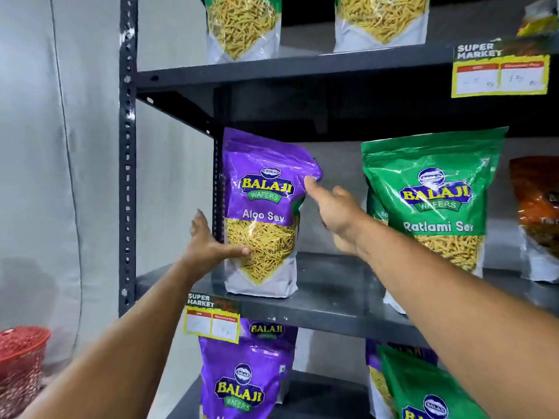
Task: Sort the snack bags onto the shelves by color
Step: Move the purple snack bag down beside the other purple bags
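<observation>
Purple "Aloo Sev" snack bag with a clear window (261, 213) stands upright on the dark grey metal middle shelf (329, 300), at the shelf's left end, hard against the perforated rear upright. Window shows thin yellow sev sticks; the base of the bag is white.

Left hand (208, 243): grip closed on the bag's lower left edge, thumb lying across the window, fingers out of sight behind the pack. Right hand (335, 213): grip loose and open, one fingertip touching the bag's upper right edge at about 2 o'clock on the pack, where the top corner is creased over. Rest of the fingers are curled, not around anything.

At 3 o'clock from the purple bag, well apart with bare shelf between, is the green "Ratlami Sev" snack bag (435, 201), upright, same yellow sticks in its window. Another green pack sits behind it, mostly hidden. Further right, cut off by the frame edge, an orange-brown snack bag (535, 207); its contents are not readable.

Top shelf at 12 o'clock: two green-topped clear-window bags (242, 25), full of yellow sticks, tops cropped.

Lower shelf at 6 o'clock: second purple snack bag (242, 379), and at 5 o'clock a lower green snack bag (423, 388) leaning in front of another purple one.

Yellow supermarket price tags (211, 322) clip to the shelf edges. Red mesh plastic basket (21, 355) at 8 o'clock, low on the left; I can't tell what's in it.
</observation>
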Tool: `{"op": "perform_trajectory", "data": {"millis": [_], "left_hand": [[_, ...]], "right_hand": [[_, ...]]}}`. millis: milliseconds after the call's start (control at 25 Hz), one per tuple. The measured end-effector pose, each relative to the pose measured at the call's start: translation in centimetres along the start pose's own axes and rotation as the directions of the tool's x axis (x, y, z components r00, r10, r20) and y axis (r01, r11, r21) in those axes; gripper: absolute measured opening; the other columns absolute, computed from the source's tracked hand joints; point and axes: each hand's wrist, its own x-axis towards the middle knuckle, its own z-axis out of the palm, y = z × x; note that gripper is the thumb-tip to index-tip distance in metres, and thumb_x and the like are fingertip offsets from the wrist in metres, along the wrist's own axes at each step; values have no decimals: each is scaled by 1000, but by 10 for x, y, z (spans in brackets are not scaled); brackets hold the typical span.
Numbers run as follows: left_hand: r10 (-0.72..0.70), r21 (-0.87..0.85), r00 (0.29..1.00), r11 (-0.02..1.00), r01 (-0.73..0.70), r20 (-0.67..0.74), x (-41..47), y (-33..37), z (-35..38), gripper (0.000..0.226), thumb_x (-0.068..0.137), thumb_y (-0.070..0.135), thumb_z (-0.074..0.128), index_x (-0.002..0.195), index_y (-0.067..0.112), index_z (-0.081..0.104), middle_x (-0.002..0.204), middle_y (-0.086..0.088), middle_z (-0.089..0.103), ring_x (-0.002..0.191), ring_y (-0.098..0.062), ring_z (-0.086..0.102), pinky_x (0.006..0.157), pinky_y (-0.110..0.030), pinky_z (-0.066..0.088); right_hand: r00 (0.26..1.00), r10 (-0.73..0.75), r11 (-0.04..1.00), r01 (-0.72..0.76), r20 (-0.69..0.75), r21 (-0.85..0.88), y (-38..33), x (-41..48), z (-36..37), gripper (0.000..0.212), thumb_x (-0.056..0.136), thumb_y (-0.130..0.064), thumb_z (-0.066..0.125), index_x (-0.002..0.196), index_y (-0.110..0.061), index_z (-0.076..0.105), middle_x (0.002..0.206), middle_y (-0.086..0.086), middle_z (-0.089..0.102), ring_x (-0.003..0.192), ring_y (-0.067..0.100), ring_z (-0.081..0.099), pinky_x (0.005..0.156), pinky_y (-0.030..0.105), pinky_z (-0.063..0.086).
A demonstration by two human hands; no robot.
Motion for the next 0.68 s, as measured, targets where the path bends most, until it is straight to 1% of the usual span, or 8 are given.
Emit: {"op": "perform_trajectory", "data": {"millis": [40, 80, 160, 240, 320, 440, 560, 680], "left_hand": [[66, -220, 996, 974, -50, 66, 6, -5, 4, 133, 29, 44, 95, 136, 3, 28, 130, -11, 57, 120, -1, 58, 107, -38, 44], [126, -352, 979, 934, -63, 161, 13, -14, 10, 124, 26, 39, 97, 127, 2, 36, 112, -7, 67, 100, -5, 70, 90, -34, 57], [184, -504, 928, 864, 4, 323, 23, -29, 21, 120, 30, 33, 99, 126, -5, 38, 108, -18, 70, 96, -26, 73, 77, -34, 61], [220, -571, 903, 821, 34, 370, 30, -37, 21, 108, 39, 20, 96, 129, -7, 41, 109, -20, 71, 100, -34, 71, 80, -37, 60], [220, -565, 905, 825, 27, 365, 31, -41, 22, 96, 43, 9, 88, 127, -9, 44, 105, -17, 74, 99, -33, 71, 83, -40, 59], [186, -528, 910, 848, 41, 370, 29, -47, 23, 95, 41, 3, 89, 126, -8, 49, 116, -29, 68, 109, -43, 66, 98, -54, 51], [164, -488, 909, 871, 49, 384, 28, -44, 21, 83, 46, 0, 86, 123, -5, 54, 119, -28, 67, 111, -41, 65, 99, -50, 51], [157, -474, 915, 879, 43, 373, 21, -39, 20, 71, 46, 1, 85, 113, 3, 62, 106, -15, 75, 102, -32, 71, 89, -40, 58]], "right_hand": [[1000, -11, 991, 11, -2, 137, -4, 6, 8, 35, 86, -45, 56, 101, -14, 57, 89, -6, 67, 78, 4, 57, 76, 18, 43], [1000, 3, 986, -6, 23, 166, -5, 17, 14, 24, 87, -43, 56, 80, -19, 57, 59, -11, 66, 54, 2, 57, 56, 14, 45], [998, 16, 961, -34, 68, 273, -8, 31, 24, 27, 88, -38, 56, 70, -18, 57, 36, -10, 59, 31, 3, 54, 32, 10, 36], [999, 47, 933, -50, 17, 357, -12, 39, 33, 23, 84, -37, 63, 82, -14, 63, 47, -3, 68, 37, 8, 62, 35, 15, 44], [997, 59, 909, -36, -43, 414, -13, 54, 37, 33, 78, -33, 71, 100, -10, 64, 69, 7, 74, 52, 19, 69, 47, 30, 57], [997, 18, 924, 10, -71, 382, -20, 64, 41, 26, 76, -22, 74, 96, -7, 64, 89, 16, 73, 69, 27, 71, 72, 48, 60], [994, -56, 933, 85, -92, 349, -30, 67, 37, 21, 75, -11, 73, 95, -6, 66, 83, 15, 72, 62, 25, 70, 68, 46, 60], [985, -117, 927, 154, -126, 341, -34, 59, 34, 27, 73, -7, 74, 99, -5, 66, 82, 13, 72, 62, 23, 70, 63, 40, 60]]}}
